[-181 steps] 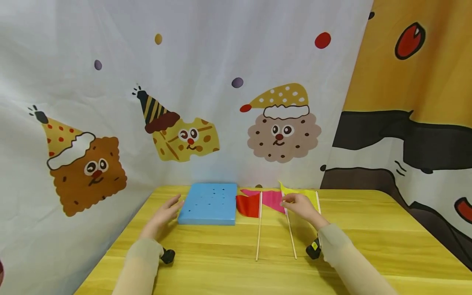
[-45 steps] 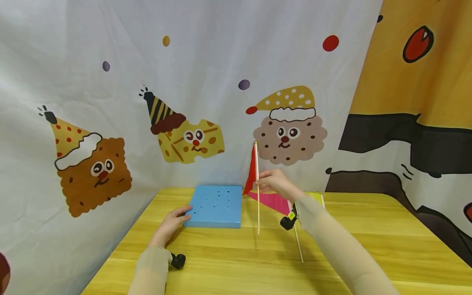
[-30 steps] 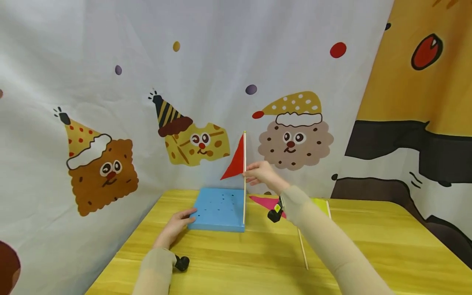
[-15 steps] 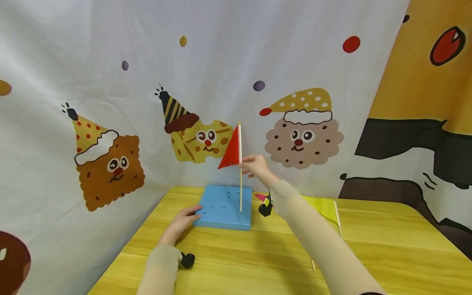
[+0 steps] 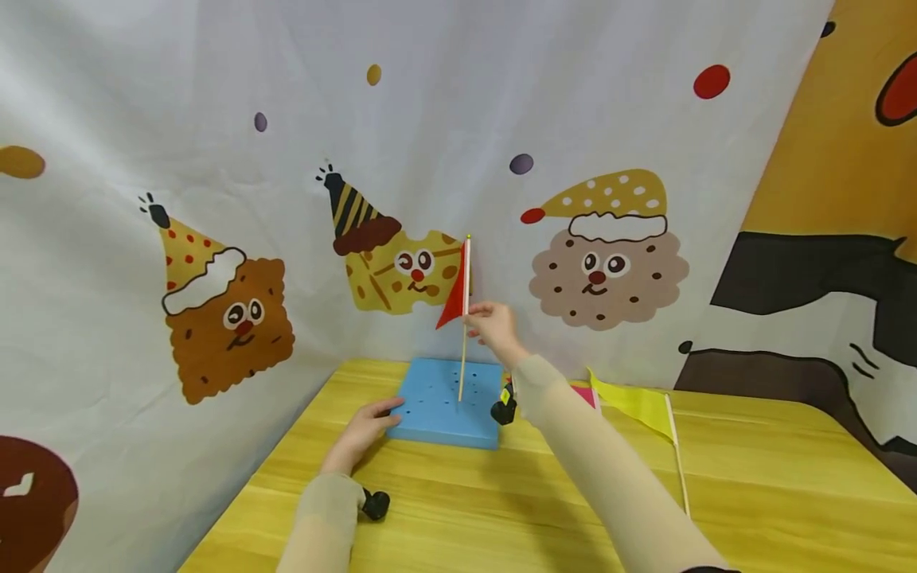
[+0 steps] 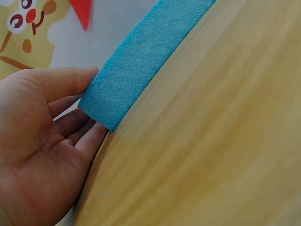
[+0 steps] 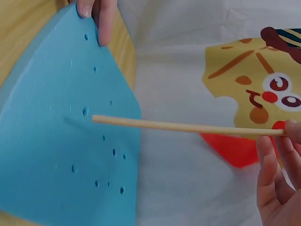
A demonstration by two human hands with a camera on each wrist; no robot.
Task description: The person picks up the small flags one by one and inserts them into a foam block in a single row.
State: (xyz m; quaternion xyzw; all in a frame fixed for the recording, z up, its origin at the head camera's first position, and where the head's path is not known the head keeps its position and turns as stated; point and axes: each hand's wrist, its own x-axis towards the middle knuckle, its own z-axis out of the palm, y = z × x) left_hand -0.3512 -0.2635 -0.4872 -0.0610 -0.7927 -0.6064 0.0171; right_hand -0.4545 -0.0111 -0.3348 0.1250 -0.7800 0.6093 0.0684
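In the head view my right hand (image 5: 494, 328) pinches the thin wooden stick of a red triangular flag (image 5: 454, 304), which stands nearly upright. Its bare lower end (image 7: 101, 118) hovers over a blue foam board (image 5: 430, 390) dotted with small holes. The right wrist view has that tip close beside a hole (image 7: 85, 111), a little off the surface, its shadow apart from it. My left hand (image 5: 367, 430) holds the board's near left corner. In the left wrist view the thumb (image 6: 70, 82) lies at the upper edge; the other fingertips are hidden behind the board.
Right of the board, on the wooden table (image 5: 430, 509), lie a yellow flag (image 5: 641, 407) and a pink flag (image 5: 587, 395), the latter mostly behind my right sleeve. A white printed cloth (image 5: 444, 119) hangs behind the table.
My right hand has picked up the red flag, raised it upright and carried it left over the board. My left hand has moved onto the board's edge. The camera view has shifted right.
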